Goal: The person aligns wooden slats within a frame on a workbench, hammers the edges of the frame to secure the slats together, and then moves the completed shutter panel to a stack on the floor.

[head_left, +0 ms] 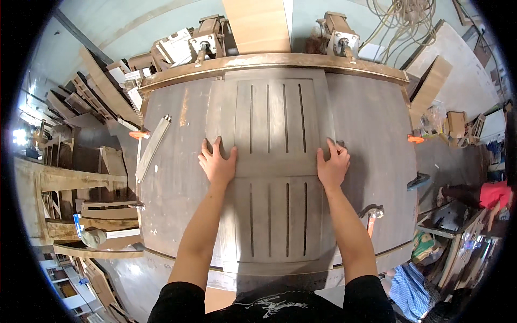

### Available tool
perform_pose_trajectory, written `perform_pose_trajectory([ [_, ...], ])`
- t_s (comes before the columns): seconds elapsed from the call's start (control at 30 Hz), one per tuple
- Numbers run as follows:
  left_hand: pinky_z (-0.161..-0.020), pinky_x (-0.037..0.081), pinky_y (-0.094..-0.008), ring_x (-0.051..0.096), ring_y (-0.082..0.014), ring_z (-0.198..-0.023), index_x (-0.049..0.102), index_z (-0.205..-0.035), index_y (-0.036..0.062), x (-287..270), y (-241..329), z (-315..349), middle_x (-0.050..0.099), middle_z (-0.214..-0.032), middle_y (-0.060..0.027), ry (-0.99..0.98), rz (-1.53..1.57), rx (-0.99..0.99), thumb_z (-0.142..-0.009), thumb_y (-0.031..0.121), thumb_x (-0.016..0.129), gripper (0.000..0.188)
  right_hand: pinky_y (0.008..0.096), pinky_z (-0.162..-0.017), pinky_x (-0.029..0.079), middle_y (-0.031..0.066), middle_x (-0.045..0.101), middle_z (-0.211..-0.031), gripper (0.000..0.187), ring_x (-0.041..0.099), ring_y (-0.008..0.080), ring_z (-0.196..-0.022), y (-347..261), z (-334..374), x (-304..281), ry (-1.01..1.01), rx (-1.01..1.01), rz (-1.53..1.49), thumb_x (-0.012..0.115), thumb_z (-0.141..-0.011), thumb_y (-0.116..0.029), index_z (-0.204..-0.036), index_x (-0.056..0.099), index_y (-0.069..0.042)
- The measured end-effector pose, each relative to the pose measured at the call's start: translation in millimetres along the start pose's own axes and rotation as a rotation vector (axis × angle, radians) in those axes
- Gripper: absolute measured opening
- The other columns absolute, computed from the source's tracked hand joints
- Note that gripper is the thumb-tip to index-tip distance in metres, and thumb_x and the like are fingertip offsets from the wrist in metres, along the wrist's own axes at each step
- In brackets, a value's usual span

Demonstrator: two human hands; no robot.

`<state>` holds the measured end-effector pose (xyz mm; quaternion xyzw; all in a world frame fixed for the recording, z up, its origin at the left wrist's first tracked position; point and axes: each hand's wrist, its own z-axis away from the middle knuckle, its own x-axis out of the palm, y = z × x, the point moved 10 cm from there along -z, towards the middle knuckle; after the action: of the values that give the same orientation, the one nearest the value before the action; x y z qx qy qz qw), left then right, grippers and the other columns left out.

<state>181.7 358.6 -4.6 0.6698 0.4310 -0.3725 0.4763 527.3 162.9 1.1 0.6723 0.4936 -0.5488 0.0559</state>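
Note:
A grey wooden door panel with rows of long dark slots lies flat on the wide worktable. On its left side rests my left hand, fingers spread and thumb toward the slotted middle. My right hand lies on the right side, its fingers apart near the outer edge. Both hands touch the panel at about mid-length, and neither is closed round it. A hammer with an orange handle lies right of my right forearm. Farther left is a loose grey wood strip.
A metal beam crosses the far edge, with two cylinders behind it. Orange clamp parts sit at the table's sides. Boards are stacked at left. Another person's red garment shows at far right, near a blue checked cloth.

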Motion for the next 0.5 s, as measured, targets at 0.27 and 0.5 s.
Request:
perform_pose_trajectory([
  [0.27, -0.104, 0.035, -0.0489, 0.041, -0.0393, -0.121, 0.052, -0.137, 0.0225, -1.5, 0.6, 1.8, 0.033, -0.152, -0.018, -0.029, 0.01, -0.024, -0.081, 0.05, 0.071, 0.065, 0.0454, -0.092, 0.041, 0.0094, 0.054, -0.112, 0.044, 0.052, 0.0299, -0.104, 0.0, 1.4, 0.6, -0.017, 0.001, 0.028, 0.072, -0.085, -0.033, -0.126, 0.064, -0.02],
  [0.5, -0.108, 0.031, -0.0503, 0.038, -0.0396, -0.127, 0.049, -0.14, 0.0229, 2.2, -2.3, 0.9, 0.03, -0.153, -0.0174, -0.105, 0.016, -0.059, -0.084, 0.049, 0.069, 0.065, 0.0446, -0.093, 0.04, 0.0102, 0.053, -0.116, 0.048, 0.051, 0.03, -0.105, -1.1, -0.1, 1.8, -0.059, 0.021, 0.018, 0.073, -0.084, -0.033, -0.128, 0.063, -0.019],
])
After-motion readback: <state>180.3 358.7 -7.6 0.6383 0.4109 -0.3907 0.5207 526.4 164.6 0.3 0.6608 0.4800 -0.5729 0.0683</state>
